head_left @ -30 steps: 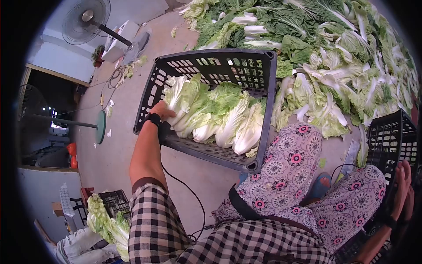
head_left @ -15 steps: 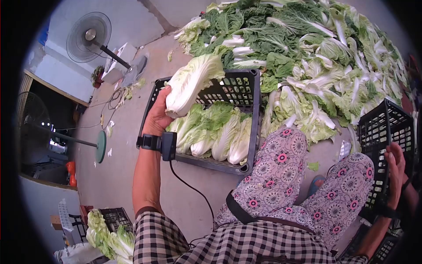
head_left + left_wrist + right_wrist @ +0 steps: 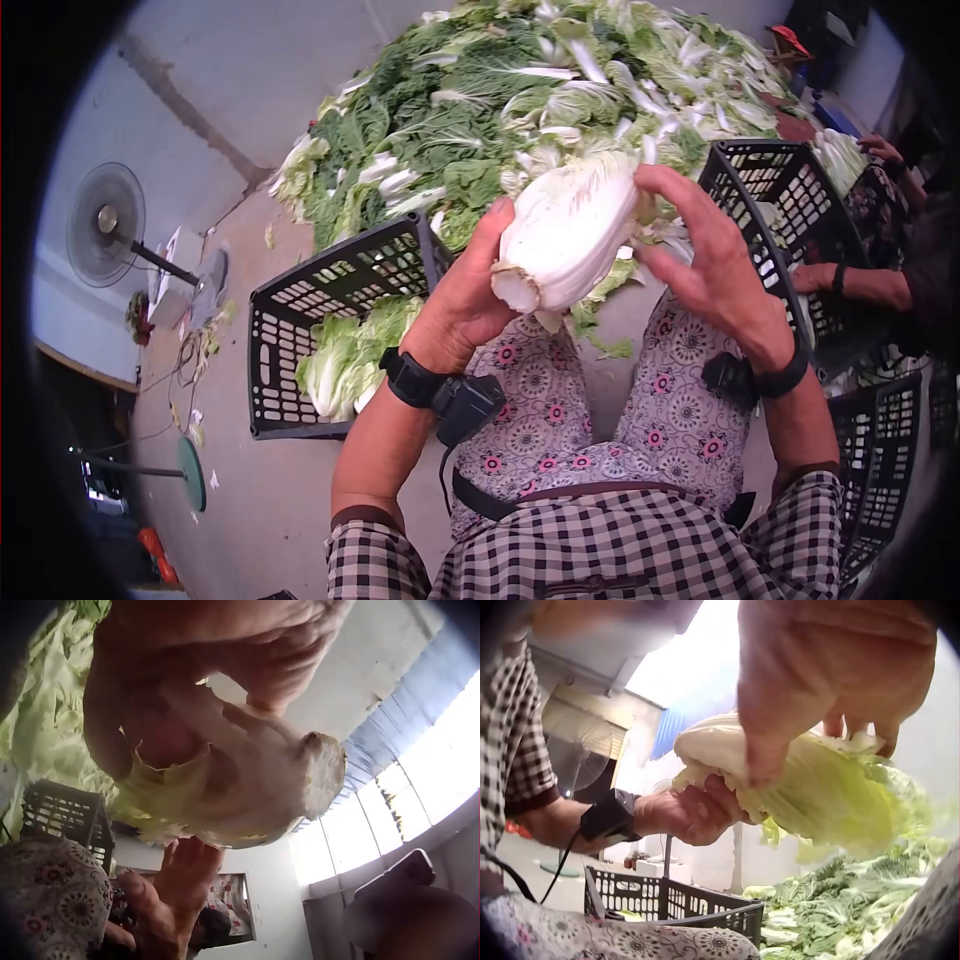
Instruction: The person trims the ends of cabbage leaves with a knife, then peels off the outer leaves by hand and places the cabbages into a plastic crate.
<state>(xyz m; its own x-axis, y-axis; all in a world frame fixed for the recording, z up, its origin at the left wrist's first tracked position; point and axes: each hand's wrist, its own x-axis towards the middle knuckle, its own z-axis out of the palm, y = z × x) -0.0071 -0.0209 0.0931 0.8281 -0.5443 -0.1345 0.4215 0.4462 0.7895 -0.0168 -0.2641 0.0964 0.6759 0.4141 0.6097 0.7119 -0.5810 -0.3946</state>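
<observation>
A napa cabbage [image 3: 570, 230], pale with a cut white base, is raised over the lap. My left hand [image 3: 470, 290] grips it near the base, and its thumb lies along the side in the head view. My right hand [image 3: 715, 255] is curved round the leafy end, its thumb and fingers on either side in the right wrist view [image 3: 832, 682]. In the left wrist view, the cabbage's cut base [image 3: 326, 776] faces right and a loose outer leaf [image 3: 176, 787] hangs near the left fingers. More cabbages [image 3: 355, 365] lie in the black crate [image 3: 345, 270] at left.
A large heap of cabbage leaves [image 3: 480, 110] covers the floor ahead. Another black crate [image 3: 770, 190] stands at right, near a second person's arm [image 3: 870, 285]. Further right is one more crate [image 3: 880, 470]. A standing fan [image 3: 107, 220] is at far left.
My left hand lifted the cabbage out of the left crate and brought it right, over the lap. My right hand left the right crate's side and came to the cabbage. The head view turned right.
</observation>
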